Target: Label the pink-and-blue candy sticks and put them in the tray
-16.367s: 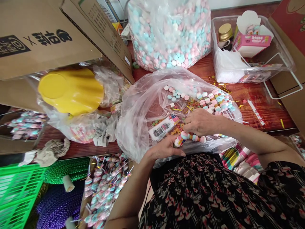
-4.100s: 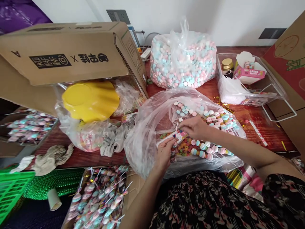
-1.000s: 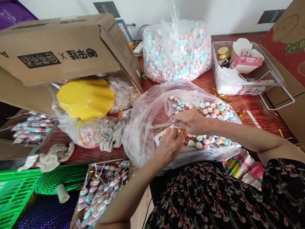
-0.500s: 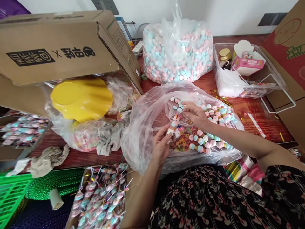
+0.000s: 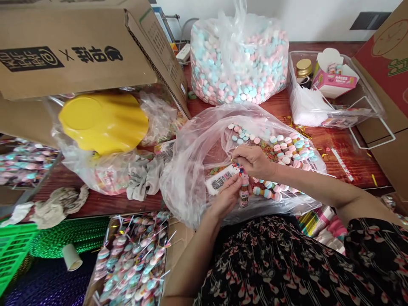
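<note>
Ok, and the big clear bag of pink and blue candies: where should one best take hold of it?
Best grip the gathered plastic neck of the bag from above: it rises free at the top, while the round, full body offers no edge.

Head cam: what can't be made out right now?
All in the head view:
What the right hand pinches: hidden by its fingers.
Right end of the white QR card: hidden by the left hand; its print is too small to read.
Cardboard tray of candy skewers: cut off by the bottom edge.
</note>
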Demonstrator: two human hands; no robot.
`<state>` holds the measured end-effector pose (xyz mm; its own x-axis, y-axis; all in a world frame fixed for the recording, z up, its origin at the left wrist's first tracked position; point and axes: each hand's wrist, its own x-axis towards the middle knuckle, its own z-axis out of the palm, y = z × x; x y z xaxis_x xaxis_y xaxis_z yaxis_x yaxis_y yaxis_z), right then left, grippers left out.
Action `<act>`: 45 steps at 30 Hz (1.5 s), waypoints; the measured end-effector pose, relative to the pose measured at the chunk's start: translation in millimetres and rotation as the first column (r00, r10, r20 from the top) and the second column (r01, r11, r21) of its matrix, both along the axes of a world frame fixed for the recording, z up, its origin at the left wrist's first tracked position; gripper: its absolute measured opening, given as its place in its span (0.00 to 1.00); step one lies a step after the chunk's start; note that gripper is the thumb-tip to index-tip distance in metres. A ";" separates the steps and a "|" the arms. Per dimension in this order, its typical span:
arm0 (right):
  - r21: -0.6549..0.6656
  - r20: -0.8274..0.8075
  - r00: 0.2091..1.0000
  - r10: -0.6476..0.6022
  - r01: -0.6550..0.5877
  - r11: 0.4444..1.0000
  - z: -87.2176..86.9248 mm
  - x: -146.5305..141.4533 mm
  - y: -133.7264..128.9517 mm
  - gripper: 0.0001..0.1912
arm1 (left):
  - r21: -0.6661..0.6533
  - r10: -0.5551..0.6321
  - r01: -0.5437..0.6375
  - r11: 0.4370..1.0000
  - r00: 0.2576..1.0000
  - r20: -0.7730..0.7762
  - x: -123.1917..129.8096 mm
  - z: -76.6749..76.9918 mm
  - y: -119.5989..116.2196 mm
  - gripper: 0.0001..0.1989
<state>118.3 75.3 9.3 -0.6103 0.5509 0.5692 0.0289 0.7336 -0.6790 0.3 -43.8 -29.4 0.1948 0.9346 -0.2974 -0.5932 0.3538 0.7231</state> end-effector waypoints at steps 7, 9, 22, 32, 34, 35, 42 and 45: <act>-0.034 -0.136 0.991 -0.008 0.003 0.999 11.9 -0.5 -3.7 0.05 | -0.004 0.077 -0.077 0.997 0.997 -0.007 -2.3 0.6 -2.9 0.14; -0.075 -0.163 0.984 -0.065 0.053 0.996 20.7 8.5 -2.7 0.04 | 0.010 0.089 -0.089 0.996 0.996 0.007 -9.7 1.5 -4.4 0.13; 0.029 0.211 0.976 0.046 -0.053 0.998 0.2 19.6 -42.8 0.11 | -0.132 0.175 -0.172 0.976 0.985 0.007 -0.7 6.6 2.9 0.16; 0.340 0.381 0.889 0.254 -0.390 0.856 15.1 32.7 -18.0 0.08 | -0.032 -0.250 0.260 0.965 0.949 0.192 -19.5 16.0 -10.9 0.15; 0.337 0.391 0.879 0.274 -0.413 0.846 16.1 28.5 -16.4 0.08 | -0.005 -0.299 0.305 0.952 0.935 0.193 -22.8 18.2 -12.5 0.16; 0.352 0.381 0.888 0.259 -0.398 0.847 15.1 25.9 -16.8 0.08 | 0.008 -0.303 0.306 0.952 0.937 0.173 -24.9 19.1 -12.8 0.16; 0.374 0.452 0.878 -0.160 -0.024 0.927 -3.8 8.1 -26.0 0.09 | 0.120 -0.051 0.122 0.985 0.877 -0.478 -28.2 16.2 -3.6 0.13; 0.400 0.432 0.872 -0.231 0.045 0.916 2.1 5.9 -26.4 0.08 | 0.078 0.103 -0.076 0.994 0.884 -0.455 -18.9 9.3 0.9 0.13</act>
<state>124.2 48.9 11.4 -0.7850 0.4581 0.4170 0.3891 0.8885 -0.2433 -18.6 -43.0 -20.2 -0.0356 0.9594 -0.2799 -0.2182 0.2659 0.9390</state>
